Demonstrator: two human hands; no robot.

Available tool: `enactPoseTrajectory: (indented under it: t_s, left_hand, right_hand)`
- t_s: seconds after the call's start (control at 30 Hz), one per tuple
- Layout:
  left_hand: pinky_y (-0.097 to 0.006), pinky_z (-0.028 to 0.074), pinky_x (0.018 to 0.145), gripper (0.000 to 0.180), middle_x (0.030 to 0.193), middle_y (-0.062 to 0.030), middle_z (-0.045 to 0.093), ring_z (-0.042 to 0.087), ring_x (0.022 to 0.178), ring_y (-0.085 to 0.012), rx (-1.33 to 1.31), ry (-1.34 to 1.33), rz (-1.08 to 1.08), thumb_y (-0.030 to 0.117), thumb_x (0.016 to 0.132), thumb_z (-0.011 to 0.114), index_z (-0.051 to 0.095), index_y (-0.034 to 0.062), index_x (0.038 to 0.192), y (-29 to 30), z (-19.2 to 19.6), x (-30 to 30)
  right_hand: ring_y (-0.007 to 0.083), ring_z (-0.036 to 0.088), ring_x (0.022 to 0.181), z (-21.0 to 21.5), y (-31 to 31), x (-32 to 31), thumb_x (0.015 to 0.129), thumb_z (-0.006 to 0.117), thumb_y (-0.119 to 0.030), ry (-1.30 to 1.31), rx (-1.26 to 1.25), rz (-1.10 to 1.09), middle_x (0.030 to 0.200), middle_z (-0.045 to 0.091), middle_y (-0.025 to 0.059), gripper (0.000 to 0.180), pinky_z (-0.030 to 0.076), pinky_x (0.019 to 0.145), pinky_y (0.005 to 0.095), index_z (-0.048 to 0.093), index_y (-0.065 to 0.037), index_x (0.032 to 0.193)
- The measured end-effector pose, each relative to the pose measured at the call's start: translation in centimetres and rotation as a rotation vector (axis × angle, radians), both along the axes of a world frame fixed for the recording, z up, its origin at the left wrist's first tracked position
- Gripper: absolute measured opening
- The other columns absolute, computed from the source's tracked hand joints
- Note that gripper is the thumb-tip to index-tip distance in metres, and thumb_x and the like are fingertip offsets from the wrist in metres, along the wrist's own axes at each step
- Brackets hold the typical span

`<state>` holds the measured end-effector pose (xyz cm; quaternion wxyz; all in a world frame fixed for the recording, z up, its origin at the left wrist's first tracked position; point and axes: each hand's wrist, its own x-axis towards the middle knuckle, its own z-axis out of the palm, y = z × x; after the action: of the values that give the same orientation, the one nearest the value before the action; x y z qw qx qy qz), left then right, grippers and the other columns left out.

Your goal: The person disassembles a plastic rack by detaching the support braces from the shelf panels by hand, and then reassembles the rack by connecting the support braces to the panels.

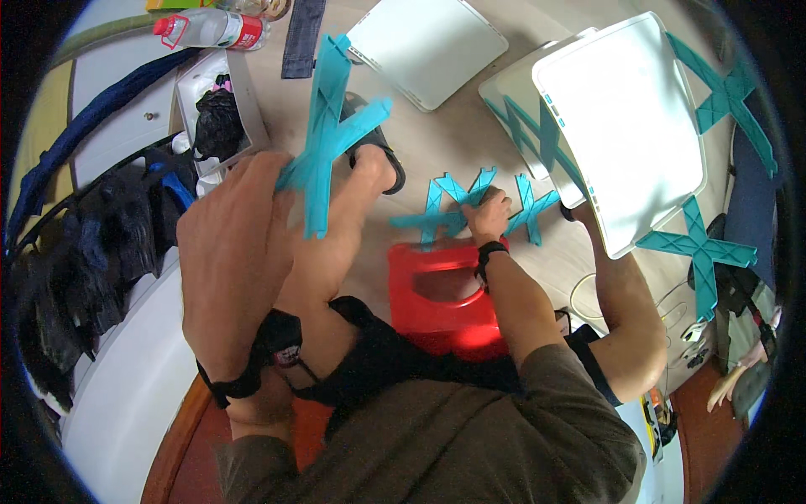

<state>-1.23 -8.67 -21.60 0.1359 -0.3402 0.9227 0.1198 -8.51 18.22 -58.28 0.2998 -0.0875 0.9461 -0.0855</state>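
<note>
Raised close on the left, my left hand [239,244] is closed around a teal X-shaped plastic piece [326,134] that stands upright. My right hand [489,217] is down at the floor, its fingers closed on a second teal X-shaped piece [457,197]. The exact grip under those fingers is partly hidden. Just to its right another teal X-shaped piece [532,212] lies on the floor. Further right, two more teal X-shaped pieces, an upper one [729,105] and a lower one [698,250], project from beside a white rectangular panel [625,126].
A red plastic stool [445,328] stands between my legs. Another white panel [428,50] lies on the floor ahead. At the left are a plastic bottle [214,29], a white box [249,105] holding a black bag, and dark clothes [105,244]. A loose cable [579,294] lies right.
</note>
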Motion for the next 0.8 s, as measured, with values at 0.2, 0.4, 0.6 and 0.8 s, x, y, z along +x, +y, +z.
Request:
enactPoseTrajectory:
  t_s: [0.2, 0.4, 0.6, 0.8]
  left_hand:
    - [-0.042, 0.049, 0.076, 0.024, 0.1, -0.0171, 0.064, 0.063, 0.09, -0.0371, 0.078, -0.038, 0.105, 0.006, 0.084, 0.059, 0.06, 0.0048, 0.108, -0.4, 0.8, 0.5]
    - [-0.042, 0.049, 0.075, 0.025, 0.098, -0.0175, 0.064, 0.063, 0.09, -0.0374, 0.047, -0.064, 0.136, 0.004, 0.083, 0.059, 0.059, 0.0039, 0.107, -0.8, 1.1, 1.2]
    - [-0.041, 0.049, 0.076, 0.026, 0.096, -0.0175, 0.064, 0.063, 0.088, -0.0364, 0.098, -0.108, 0.182, 0.002, 0.083, 0.059, 0.06, 0.0044, 0.108, -1.1, 0.9, 1.6]
    - [-0.041, 0.049, 0.076, 0.026, 0.095, -0.0179, 0.064, 0.063, 0.088, -0.0365, 0.065, -0.078, 0.129, 0.002, 0.082, 0.059, 0.06, 0.0052, 0.108, -1.1, 0.7, 2.1]
  right_hand:
    - [0.0398, 0.053, 0.105, -0.1, -0.5, 1.4, 0.062, 0.083, -0.03, 0.003, -0.04, -0.062, 0.111, 0.051, 0.0187, 0.069, 0.047, 0.085, 0.0487, 0.045, -0.005, 0.113]
    - [0.0394, 0.052, 0.105, 0.4, -1.3, 2.4, 0.061, 0.084, -0.033, 0.05, -0.049, -0.038, 0.111, 0.051, 0.0186, 0.072, 0.046, 0.085, 0.049, 0.045, -0.004, 0.114]
    - [0.0391, 0.052, 0.103, -1.0, -2.1, 2.2, 0.058, 0.085, -0.033, 0.055, 0.054, -0.077, 0.107, 0.052, 0.0181, 0.071, 0.046, 0.084, 0.0481, 0.044, -0.004, 0.108]
    - [0.0379, 0.056, 0.089, -2.3, -1.3, 1.9, 0.059, 0.082, -0.029, 0.087, -0.19, -0.123, 0.094, 0.056, 0.0216, 0.061, 0.046, 0.079, 0.0451, 0.049, 0.004, 0.099]
